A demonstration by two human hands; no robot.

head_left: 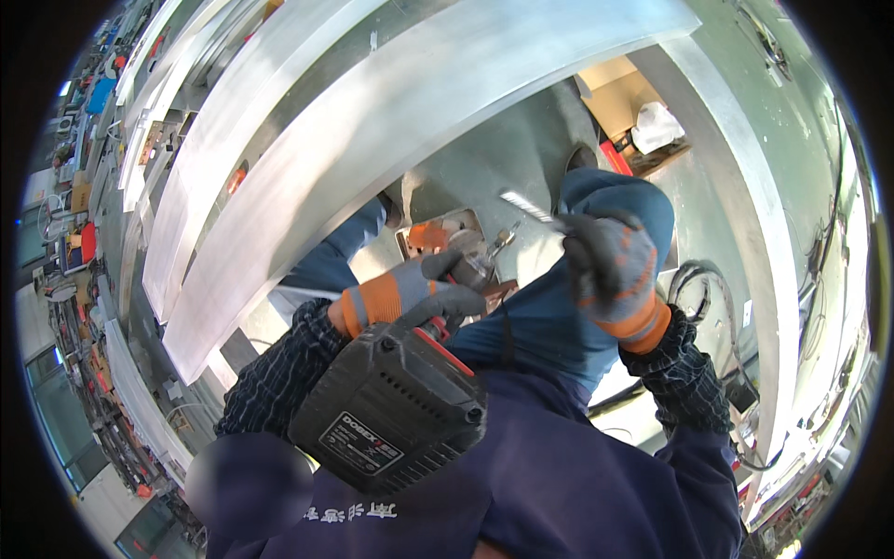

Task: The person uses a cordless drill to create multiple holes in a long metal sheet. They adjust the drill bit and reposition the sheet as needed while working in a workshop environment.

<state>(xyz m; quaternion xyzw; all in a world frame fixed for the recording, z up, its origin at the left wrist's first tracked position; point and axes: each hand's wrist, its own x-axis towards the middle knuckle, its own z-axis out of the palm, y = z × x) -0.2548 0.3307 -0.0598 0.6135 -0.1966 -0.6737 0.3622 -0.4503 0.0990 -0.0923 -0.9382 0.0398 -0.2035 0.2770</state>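
Observation:
My left hand (405, 296), in a grey and orange glove, is wrapped round the handle of a cordless drill. The drill's big black battery (391, 405) with red trim faces me, and its metal nose (503, 238) points away toward the upper right. Over my right knee, my gloved right hand (610, 270) is closed and smeared by motion. From its fingers a thin, silvery, ridged strip (527, 206) sticks out to the left, apart from the drill's nose; its exact kind is too blurred to tell.
A broad pale metal beam (410, 88) arches in front of me, joined to another metal beam (736, 158) on the right. Between my legs sits a small tray (402, 244) with orange items. A cardboard box (619, 88) holds white crumpled material. Black cables (698, 270) lie at right.

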